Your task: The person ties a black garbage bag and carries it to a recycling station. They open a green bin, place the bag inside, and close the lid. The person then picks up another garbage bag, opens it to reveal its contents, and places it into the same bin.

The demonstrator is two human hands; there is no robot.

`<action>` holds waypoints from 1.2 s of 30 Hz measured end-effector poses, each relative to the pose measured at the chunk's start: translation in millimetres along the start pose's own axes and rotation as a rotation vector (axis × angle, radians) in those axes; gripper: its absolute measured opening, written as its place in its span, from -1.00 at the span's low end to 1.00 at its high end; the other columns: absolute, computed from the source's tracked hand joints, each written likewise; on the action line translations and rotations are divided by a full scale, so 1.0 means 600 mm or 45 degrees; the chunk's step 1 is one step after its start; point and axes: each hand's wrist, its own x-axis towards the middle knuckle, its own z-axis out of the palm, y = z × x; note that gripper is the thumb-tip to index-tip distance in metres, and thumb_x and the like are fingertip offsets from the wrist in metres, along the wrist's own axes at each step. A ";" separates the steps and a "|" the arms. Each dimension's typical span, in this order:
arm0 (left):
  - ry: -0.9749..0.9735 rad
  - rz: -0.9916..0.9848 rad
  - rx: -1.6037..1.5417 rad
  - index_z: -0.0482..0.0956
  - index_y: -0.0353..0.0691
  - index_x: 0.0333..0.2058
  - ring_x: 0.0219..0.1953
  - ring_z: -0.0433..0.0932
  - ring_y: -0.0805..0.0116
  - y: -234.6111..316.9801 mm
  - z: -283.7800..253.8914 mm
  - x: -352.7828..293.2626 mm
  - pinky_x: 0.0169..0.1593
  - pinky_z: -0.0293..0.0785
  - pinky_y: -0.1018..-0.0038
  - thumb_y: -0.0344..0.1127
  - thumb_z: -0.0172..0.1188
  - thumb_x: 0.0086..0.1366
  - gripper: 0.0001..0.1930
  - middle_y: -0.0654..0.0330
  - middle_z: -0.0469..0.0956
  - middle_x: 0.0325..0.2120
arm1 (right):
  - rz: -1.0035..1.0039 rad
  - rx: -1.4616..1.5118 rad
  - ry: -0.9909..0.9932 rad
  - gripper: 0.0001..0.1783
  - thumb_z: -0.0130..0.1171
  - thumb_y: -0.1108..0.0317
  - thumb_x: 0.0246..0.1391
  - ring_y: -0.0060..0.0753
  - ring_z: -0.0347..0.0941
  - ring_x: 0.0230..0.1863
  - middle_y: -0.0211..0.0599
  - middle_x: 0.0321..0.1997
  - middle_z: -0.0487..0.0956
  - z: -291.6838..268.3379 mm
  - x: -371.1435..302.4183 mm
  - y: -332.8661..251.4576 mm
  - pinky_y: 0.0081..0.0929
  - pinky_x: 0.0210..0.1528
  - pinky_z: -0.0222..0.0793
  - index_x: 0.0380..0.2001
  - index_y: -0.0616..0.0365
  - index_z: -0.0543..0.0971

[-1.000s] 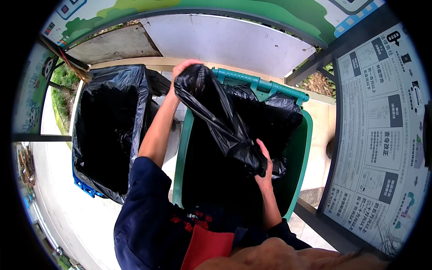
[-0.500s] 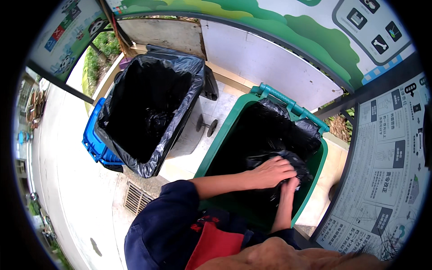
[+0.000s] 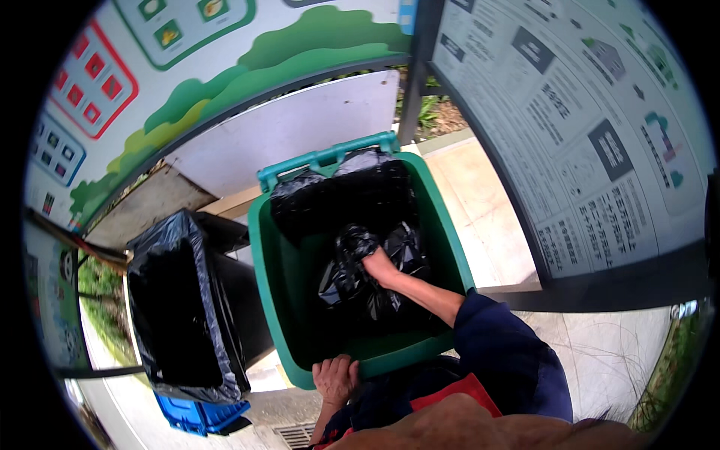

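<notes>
3 bins (image 3: 279, 300): 1 green, 1 black-lined (image 3: 161, 315), 1 blue (image 3: 199, 415).

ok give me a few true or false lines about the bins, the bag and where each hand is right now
1. The right hand is down inside the green bin, among the black bag. True.
2. The left hand is lifting the bag above the bin. False: it grips the green bin's near rim.
3. The black-lined bin stands to the left of the green one. True.
4. The green bin's handle is on the side nearest the person. False: it is on the far side, by the wall panel.
5. A blue bin shows at the lower left. True.
</notes>
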 end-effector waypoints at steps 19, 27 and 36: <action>0.238 0.332 -0.126 0.49 -0.24 -0.45 -0.52 0.39 0.25 0.053 0.063 -0.308 -0.38 0.21 0.41 -0.35 0.14 0.07 -0.89 0.19 0.49 -0.53 | -0.385 -0.161 0.085 -0.69 -0.07 0.34 -0.07 -0.46 0.41 -0.30 -0.12 -0.38 0.54 0.004 -0.327 0.103 -0.44 -0.23 0.33 -0.33 0.37 0.49; 0.377 0.620 -0.291 0.47 -0.35 -0.23 -0.17 0.44 0.07 0.068 -0.024 -0.263 -0.10 0.31 0.33 -0.47 -0.01 0.16 -0.80 0.02 0.49 -0.24 | -0.515 0.016 -0.066 -0.68 -0.10 0.28 0.08 -0.65 0.30 -0.18 -0.35 -0.23 0.51 -0.031 -0.543 0.161 -0.54 -0.11 0.29 -0.19 0.27 0.46; 0.762 0.466 0.240 0.39 -0.26 -0.07 -0.06 0.38 0.06 0.030 -0.068 0.120 0.01 0.23 0.30 -0.15 -0.19 0.31 -0.64 -0.01 0.45 -0.15 | -0.433 -0.089 -0.216 -0.71 -0.11 0.37 0.05 -0.59 0.31 -0.13 -0.35 -0.20 0.49 -0.053 -0.630 0.153 -0.54 -0.06 0.27 -0.17 0.27 0.43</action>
